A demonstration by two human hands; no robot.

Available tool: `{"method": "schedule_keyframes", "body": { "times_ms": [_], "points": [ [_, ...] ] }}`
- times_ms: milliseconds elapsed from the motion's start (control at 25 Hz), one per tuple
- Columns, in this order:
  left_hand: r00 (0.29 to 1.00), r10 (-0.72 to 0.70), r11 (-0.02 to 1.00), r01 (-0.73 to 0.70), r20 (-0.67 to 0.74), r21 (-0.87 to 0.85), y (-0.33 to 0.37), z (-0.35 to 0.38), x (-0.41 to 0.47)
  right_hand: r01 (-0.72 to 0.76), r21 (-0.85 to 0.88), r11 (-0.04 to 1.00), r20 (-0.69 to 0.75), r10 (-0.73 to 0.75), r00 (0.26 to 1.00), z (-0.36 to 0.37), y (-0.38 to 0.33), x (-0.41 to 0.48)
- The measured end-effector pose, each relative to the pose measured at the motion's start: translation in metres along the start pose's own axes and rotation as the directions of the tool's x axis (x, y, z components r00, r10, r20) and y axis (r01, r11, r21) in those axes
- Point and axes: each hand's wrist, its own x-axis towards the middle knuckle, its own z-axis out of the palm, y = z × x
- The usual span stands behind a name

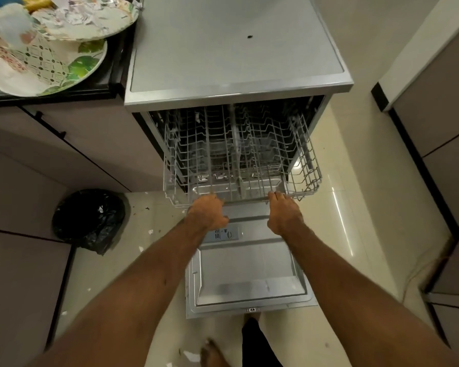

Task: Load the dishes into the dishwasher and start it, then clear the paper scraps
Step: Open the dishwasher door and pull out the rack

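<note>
The dishwasher (236,62) stands open, its door (249,274) folded flat down toward me. An empty wire rack (239,154) is drawn partway out over the door. My left hand (208,211) grips the rack's front rim at the left, and my right hand (285,211) grips the same rim at the right. On the dark counter at the upper left lie patterned plates (51,72), the top plate (90,19) strewn with white paper scraps (77,17). A patterned cup (24,46) stands on the lower plate.
A bin lined with a black bag (89,218) sits on the floor left of the door. Small paper scraps (150,231) dot the pale tiles around it. Cabinets (440,128) close in on the right, and my bare foot (212,353) is near the bottom.
</note>
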Motion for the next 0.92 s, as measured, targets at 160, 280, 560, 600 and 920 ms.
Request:
{"method": "schedule_keyframes", "body": {
  "times_ms": [160,280,560,600,920],
  "points": [
    [0.998,0.030,1.000,-0.030,0.053,0.001,0.008,0.018,-0.029,-0.014,0.005,1.000,0.020,0.014,1.000,0.016,-0.003,-0.038],
    [0.995,0.028,1.000,-0.027,0.092,-0.009,0.015,0.032,-0.048,-0.044,0.029,0.999,0.037,0.043,0.998,0.023,-0.006,-0.065],
    [0.985,0.086,0.995,-0.093,0.149,0.041,0.032,0.061,-0.093,-0.093,0.075,0.993,0.086,0.086,0.993,0.053,-0.005,-0.123],
    [0.982,0.090,0.995,-0.097,0.164,0.039,0.034,0.065,-0.097,-0.101,0.084,0.991,0.095,0.093,0.991,0.056,-0.005,-0.130],
    [0.970,0.117,0.993,-0.115,0.213,-0.019,0.042,0.078,-0.134,-0.123,0.139,0.983,0.197,0.094,0.976,0.063,-0.003,-0.167]
  ]
}}
